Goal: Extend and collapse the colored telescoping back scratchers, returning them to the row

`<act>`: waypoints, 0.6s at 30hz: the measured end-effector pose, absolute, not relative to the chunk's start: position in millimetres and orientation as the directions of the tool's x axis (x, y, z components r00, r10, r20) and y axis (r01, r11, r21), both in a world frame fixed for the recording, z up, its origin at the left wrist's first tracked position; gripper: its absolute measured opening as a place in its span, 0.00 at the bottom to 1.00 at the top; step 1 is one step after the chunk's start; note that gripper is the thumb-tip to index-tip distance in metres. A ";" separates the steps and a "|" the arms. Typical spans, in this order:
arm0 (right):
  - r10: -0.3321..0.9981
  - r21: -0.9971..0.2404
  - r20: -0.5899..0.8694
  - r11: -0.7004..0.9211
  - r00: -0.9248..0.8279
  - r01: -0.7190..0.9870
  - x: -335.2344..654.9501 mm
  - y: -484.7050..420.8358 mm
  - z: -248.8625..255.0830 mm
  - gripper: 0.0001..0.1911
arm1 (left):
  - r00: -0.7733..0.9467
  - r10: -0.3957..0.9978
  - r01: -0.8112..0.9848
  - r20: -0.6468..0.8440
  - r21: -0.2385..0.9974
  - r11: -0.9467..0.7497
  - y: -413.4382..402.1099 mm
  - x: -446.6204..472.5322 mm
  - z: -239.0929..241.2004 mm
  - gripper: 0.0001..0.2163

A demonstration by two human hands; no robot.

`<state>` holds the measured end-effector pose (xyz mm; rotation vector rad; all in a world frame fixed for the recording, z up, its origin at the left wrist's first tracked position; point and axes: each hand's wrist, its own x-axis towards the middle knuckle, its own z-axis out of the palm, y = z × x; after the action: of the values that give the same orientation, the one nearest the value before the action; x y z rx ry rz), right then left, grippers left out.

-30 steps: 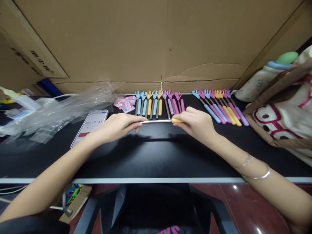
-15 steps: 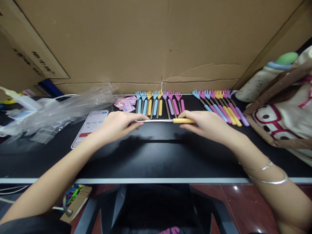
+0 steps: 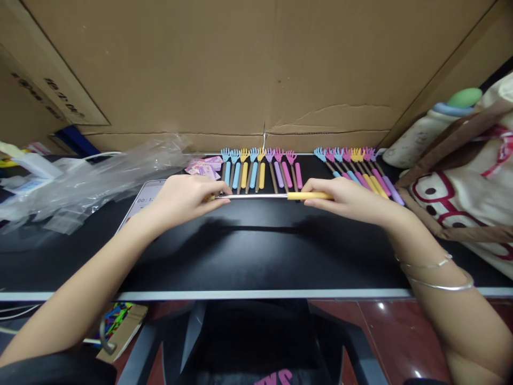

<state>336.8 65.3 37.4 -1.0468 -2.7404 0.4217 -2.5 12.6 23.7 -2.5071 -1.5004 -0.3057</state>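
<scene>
A back scratcher (image 3: 258,196) with a thin metal rod and a yellow grip is held level above the black desk, its shadow below it. My left hand (image 3: 188,199) pinches the rod's left end, where a bit of yellow shows by the fingers; the head is mostly hidden. On the yellow grip at the other end, my right hand (image 3: 340,197) is closed between thumb and fingers. Behind lie a row of back scratchers (image 3: 262,170) in blue, yellow, purple and pink, and a slanted group of back scratchers (image 3: 363,171) at the right, partly behind my right hand.
Clear plastic bags (image 3: 100,171) lie at the left, near a phone (image 3: 140,200) partly covered by my left arm. Small pink cards (image 3: 204,168) rest behind my left hand. A cloth bag (image 3: 473,198) and a bottle (image 3: 425,128) stand right. Cardboard (image 3: 240,69) walls the back.
My hands have moved slightly apart, the right one rightward and the left one leftward, and the visible rod is longer. The view has shifted a little.
</scene>
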 end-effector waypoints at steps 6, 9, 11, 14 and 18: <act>0.718 -0.307 0.121 0.684 -0.686 0.662 348.3 64.7 49.1 0.17 | 0.460 0.826 0.883 0.325 -0.070 -0.464 14.3 -5.8 24.3 0.17; 0.741 -0.292 0.187 0.669 -0.646 0.683 355.8 62.6 47.1 0.18 | 0.465 0.814 0.880 0.349 -0.075 -0.470 13.6 -5.5 25.3 0.18; 0.739 -0.286 0.205 0.672 -0.642 0.683 359.8 61.1 42.2 0.18 | 0.484 0.801 0.870 0.352 -0.093 -0.485 13.3 -5.2 25.8 0.18; 0.726 -0.292 0.220 0.686 -0.651 0.667 361.3 59.9 34.7 0.17 | 0.508 0.786 0.857 0.352 -0.114 -0.503 13.3 -5.7 26.0 0.18; 0.739 -0.397 0.278 0.671 -0.614 0.627 354.8 60.7 30.7 0.17 | 0.451 0.802 0.887 0.391 -0.095 -0.452 13.2 -7.3 25.6 0.17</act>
<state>354.8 60.7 30.7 -1.0662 -2.4668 0.3636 -7.3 13.2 25.6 -2.4191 -1.4498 -0.4216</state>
